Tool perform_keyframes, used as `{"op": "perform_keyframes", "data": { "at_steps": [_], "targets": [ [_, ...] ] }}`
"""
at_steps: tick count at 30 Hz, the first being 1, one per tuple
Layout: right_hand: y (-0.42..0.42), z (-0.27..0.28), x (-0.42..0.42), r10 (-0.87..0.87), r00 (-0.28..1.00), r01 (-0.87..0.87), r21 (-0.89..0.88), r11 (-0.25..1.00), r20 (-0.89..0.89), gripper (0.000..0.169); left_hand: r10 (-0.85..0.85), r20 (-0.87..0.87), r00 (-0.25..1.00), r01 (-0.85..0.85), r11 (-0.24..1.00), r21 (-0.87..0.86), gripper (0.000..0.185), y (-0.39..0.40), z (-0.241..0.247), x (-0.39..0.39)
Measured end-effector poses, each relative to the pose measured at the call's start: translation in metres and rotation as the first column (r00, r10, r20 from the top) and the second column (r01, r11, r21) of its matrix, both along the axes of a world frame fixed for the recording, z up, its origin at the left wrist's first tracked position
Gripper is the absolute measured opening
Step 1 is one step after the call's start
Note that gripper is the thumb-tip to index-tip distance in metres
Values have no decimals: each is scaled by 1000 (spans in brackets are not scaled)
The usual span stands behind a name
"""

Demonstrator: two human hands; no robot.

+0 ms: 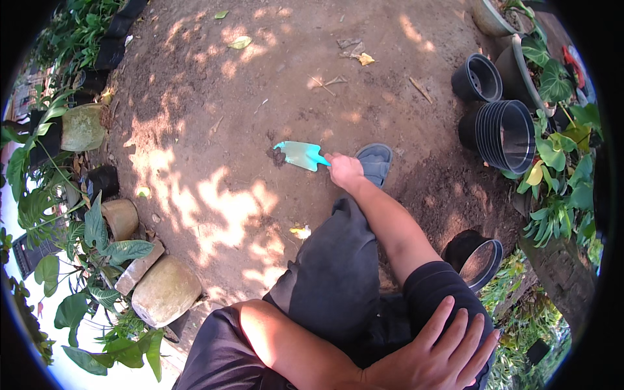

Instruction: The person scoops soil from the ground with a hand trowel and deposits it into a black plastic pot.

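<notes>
My right hand (345, 170) is wrapped around the handle of a turquoise hand trowel (301, 155), low over the dirt ground. Its blade points left, with soil smeared on the tip. A small dark clump of soil (278, 156) lies at that tip; I cannot tell whether the blade is in contact with it. Across my lap comes my left forearm, and my left hand (434, 348) rests on my right upper arm, fingers spread and holding nothing. Just beyond my right hand is my foot in a dark sandal (375, 162).
On the right stand a stack of black plastic pots (502, 136), a single black pot (477, 78) and a soil-filled black pot (480, 263). Loose dark soil (438, 195) lies between them. Leafy plants and stone-coloured pots (166, 291) line the left edge.
</notes>
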State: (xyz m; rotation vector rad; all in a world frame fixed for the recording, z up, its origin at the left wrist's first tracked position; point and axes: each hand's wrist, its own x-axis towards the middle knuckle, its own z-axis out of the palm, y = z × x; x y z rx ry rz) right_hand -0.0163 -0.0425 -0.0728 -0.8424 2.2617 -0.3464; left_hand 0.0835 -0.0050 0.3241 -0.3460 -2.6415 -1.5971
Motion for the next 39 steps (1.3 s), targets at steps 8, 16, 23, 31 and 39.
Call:
{"op": "perform_keyframes", "data": {
  "at_steps": [8, 16, 23, 31, 39],
  "targets": [
    [2, -2, -1, -7, 1000, 7, -7, 1000, -8, 24, 15, 38, 999, -16, 999, 39, 44, -9, 11, -6],
    [7, 15, -14, -35, 991, 33, 22, 999, 132, 31, -76, 75, 994, 72, 996, 50, 48, -18, 14, -7],
    [30, 25, -24, -165, 969, 188, -120, 975, 184, 34, -125, 98, 987, 127, 992, -12, 44, -5, 11, 4],
    [100, 36, 22, -684, 674, 710, -499, 497, 279, 33, -248, 68, 966, 238, 963, 130, 64, -10, 23, 3],
    [136, 38, 107, -690, 205, 895, -418, -155, 694, 20, -279, 59, 958, 276, 959, 62, 51, -7, 21, 6]
  ]
}}
